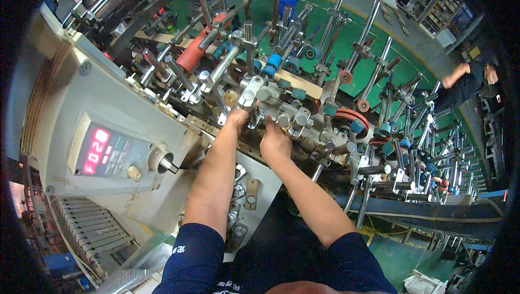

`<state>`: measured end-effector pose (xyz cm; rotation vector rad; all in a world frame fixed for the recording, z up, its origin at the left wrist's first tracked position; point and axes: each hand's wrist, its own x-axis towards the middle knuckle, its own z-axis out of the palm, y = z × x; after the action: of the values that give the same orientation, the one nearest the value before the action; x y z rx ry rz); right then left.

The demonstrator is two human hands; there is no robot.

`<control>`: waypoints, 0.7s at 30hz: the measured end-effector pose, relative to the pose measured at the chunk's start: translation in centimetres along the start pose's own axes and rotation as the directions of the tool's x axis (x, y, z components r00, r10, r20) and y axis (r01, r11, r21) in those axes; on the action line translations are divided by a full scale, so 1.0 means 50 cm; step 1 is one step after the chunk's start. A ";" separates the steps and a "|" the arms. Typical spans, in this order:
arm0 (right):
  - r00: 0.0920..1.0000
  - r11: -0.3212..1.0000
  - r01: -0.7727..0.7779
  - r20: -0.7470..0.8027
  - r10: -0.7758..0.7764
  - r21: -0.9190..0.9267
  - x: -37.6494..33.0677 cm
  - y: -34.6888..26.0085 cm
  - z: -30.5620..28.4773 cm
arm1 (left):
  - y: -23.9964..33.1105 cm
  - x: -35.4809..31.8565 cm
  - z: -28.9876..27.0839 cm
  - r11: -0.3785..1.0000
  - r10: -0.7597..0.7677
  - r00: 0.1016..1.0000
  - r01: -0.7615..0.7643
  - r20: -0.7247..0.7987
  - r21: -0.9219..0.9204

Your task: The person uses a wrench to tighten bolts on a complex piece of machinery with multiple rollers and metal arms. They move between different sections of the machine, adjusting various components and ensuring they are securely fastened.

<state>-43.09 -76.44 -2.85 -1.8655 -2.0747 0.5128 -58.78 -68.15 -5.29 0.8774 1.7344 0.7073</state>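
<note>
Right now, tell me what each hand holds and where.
Both hands, left and right, grip metal fittings on the machine; the exact hold is hidden.

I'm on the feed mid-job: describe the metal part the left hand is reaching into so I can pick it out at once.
Start at the grey control box with the red-lit display on the machine's left face, then follow the machine's top edge right to where both hands meet. The left hand touches a pale silver metal block capped by round studs. Unlike the blue-capped rollers and the red roller behind it, it is bare and chunky.
</note>
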 end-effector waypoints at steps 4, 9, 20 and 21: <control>0.982 0.963 0.164 0.123 -0.140 -0.215 0.004 -0.019 -0.002 | -0.003 -0.015 -0.007 0.986 0.082 0.997 -0.078 0.017 -0.148; 0.984 0.978 0.175 -0.006 -0.177 -0.114 0.007 -0.013 0.024 | 0.008 -0.033 0.004 0.969 0.059 0.994 -0.035 0.090 -0.243; 0.991 0.985 0.115 0.087 -0.104 -0.132 0.026 -0.036 -0.026 | -0.083 0.079 0.013 0.978 0.040 0.996 -0.022 0.084 -0.205; 0.992 0.979 0.123 0.060 -0.115 -0.164 0.024 -0.026 -0.026 | -0.056 0.050 0.021 0.981 0.038 0.996 -0.023 0.079 -0.192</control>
<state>-43.78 -75.27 -1.14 -1.8190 -2.3107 0.3692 -58.91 -67.61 -9.12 0.7909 1.5541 0.8316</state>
